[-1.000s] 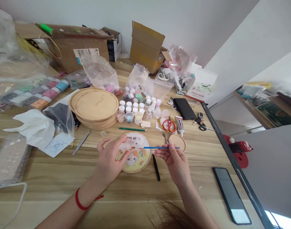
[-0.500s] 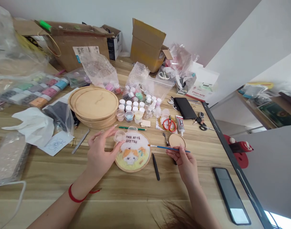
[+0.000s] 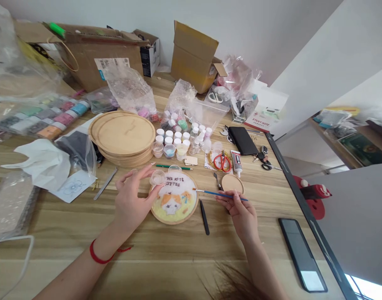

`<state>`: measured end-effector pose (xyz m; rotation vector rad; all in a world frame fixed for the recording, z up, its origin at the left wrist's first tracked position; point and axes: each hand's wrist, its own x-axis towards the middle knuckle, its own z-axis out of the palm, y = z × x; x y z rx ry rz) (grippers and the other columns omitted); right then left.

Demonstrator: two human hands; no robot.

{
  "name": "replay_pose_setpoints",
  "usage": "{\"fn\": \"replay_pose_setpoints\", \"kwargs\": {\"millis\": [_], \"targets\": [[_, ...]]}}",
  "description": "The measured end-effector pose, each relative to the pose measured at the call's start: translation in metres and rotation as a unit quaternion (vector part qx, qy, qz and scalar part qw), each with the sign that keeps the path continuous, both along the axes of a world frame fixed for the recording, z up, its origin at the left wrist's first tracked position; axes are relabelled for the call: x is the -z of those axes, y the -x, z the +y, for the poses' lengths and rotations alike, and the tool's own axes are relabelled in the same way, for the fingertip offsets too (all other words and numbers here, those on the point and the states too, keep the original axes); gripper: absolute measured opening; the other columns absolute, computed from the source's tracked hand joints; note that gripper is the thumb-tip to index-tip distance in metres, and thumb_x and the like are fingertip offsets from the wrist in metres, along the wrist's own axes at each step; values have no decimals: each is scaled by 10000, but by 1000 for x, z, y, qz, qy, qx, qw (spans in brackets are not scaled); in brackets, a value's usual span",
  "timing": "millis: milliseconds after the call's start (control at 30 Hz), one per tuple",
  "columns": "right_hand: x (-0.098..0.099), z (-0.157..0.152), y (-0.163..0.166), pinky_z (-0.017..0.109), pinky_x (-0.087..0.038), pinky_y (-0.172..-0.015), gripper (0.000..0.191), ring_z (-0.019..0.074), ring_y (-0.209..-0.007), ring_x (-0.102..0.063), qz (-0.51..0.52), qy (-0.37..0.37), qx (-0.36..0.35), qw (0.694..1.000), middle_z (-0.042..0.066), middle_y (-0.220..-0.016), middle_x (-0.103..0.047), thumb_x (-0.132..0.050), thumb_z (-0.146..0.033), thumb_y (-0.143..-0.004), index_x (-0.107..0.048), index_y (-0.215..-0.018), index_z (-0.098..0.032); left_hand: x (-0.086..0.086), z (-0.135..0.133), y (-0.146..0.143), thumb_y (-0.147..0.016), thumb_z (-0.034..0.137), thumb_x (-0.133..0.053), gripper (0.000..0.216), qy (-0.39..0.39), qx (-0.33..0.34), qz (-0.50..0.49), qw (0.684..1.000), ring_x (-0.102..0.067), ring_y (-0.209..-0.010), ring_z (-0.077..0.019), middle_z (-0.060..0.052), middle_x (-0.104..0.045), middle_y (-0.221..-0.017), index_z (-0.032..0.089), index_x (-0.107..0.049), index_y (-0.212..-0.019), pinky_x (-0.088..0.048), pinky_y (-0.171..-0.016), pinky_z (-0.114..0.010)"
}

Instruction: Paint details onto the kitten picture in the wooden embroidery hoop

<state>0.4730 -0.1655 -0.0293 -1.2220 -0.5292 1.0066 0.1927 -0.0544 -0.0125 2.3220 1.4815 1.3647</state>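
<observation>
Since we look down from the head camera: we see one person's two bare hands over a wooden table (image 3: pixel 69 221); both forearms reach in from the bottom edge.

Left hand (image 3: pixel 133 198): the thumb and fingertips are together on a small clear plastic cup (image 3: pixel 158 178), held over the upper left edge of the kitten picture; a red cord bracelet (image 3: pixel 97 257) circles the wrist.

Right hand (image 3: pixel 241 214): the thumb and forefinger are closed on a thin blue-handled paint brush (image 3: pixel 220 195); the brush lies almost level, its tip at the right edge of the kitten picture.

Kitten picture: this round wood-framed kitten picture (image 3: pixel 174 199) lies flat on the table between the two hands; it shows an orange-and-white kitten on a yellow ground, lettered "THE KITE KITTEN".

Just beside it: black tweezers (image 3: pixel 204 217) lie below the picture; a small wooden disc (image 3: pixel 232 183) sits to the right; a green pencil (image 3: pixel 174 166) lies behind it.

Further back: we see a stack of round wooden boards (image 3: pixel 122 137); white-capped paint jars (image 3: pixel 175 143); red-handled scissors (image 3: pixel 222 163); a tube of glue (image 3: pixel 237 163); a black pouch (image 3: pixel 242 140).

Table edges: a metal spatula (image 3: pixel 105 183) and a sketched flower on paper (image 3: pixel 74 186) lie to the left; a black smartphone (image 3: pixel 302 255) lies to the right; cardboard boxes (image 3: pixel 194 58) stand at the back.
</observation>
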Motion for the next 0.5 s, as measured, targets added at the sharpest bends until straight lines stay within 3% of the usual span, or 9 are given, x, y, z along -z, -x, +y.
{"fn": "replay_pose_setpoints", "kwargs": {"millis": [267,500], "targets": [[-32,-3,2,347,-650,-812,197,227,-875,-793,-18,-62,-5,998,93,-961,-812,-733,-381,-903,-788,-886,-193,2,-5,-5,-911,340,-700,507,0,32,19,999,-738,-964,-246,-44,-785,-1040,255,-496,-1368,-471,-1018,-450],[-57,13,44,411,-657,-832,227,243,-884,-791,-96,-99,-76,988,79,-981,-802,-653,-413,-964,-779,-948,-224,5,-14,-16,-966,351,-618,414,-19,78,36,996,-739,-937,-225,-48,-780,-1045,233,-502,-1346,-439,-1016,-425]]}}
